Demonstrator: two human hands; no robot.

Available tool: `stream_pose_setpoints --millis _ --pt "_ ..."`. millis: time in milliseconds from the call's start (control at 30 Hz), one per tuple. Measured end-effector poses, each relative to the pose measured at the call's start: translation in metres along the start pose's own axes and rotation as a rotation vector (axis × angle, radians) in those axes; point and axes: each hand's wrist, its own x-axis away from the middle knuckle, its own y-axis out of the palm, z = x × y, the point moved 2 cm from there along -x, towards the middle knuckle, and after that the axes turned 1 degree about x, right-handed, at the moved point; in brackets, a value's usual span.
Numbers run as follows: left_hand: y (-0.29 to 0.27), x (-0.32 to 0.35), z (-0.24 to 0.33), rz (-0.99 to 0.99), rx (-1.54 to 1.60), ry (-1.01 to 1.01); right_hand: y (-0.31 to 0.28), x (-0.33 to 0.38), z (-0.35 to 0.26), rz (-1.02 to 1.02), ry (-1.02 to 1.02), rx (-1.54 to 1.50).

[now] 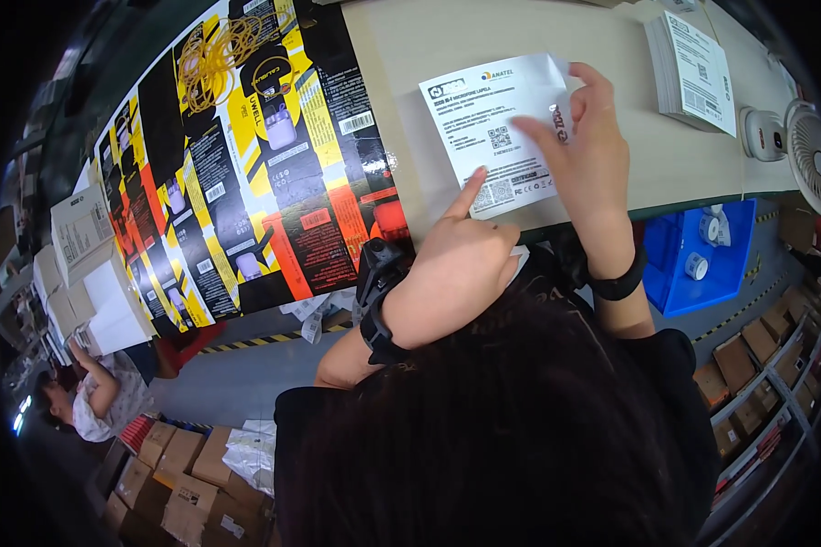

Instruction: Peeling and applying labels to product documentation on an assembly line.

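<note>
A white printed paper sheet (483,123) lies on the beige tabletop in front of me, its right edge curled up. With the index finger stretched out, my left hand (461,260) presses on the sheet's lower left part; its other fingers are curled under. A small white edge (521,259) shows beside those fingers, too hidden to name. My right hand (588,155) grips the raised right edge, thumb over the printed face and fingertips at the upper corner. Dark bands circle both wrists. To the right stands a stack of similar white printed sheets (689,77).
Glossy yellow, black and orange printed sheets (283,164) cover the left of the table, with yellow rubber bands (219,59) on them. A small fan (812,155) is at far right, above a blue bin (702,264) holding white rolls. Cartons (173,465) and another person (100,392) are at lower left.
</note>
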Motion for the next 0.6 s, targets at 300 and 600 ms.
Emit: stream_pose_setpoints --millis 300,600 --pt "0.001 -0.004 0.016 0.002 -0.061 0.042 -0.035 0.014 0.027 0.003 -0.016 -0.411" --pt "0.002 -0.009 0.036 -0.056 -0.118 0.084 -0.058 0.021 0.027 -0.031 0.172 -0.584"
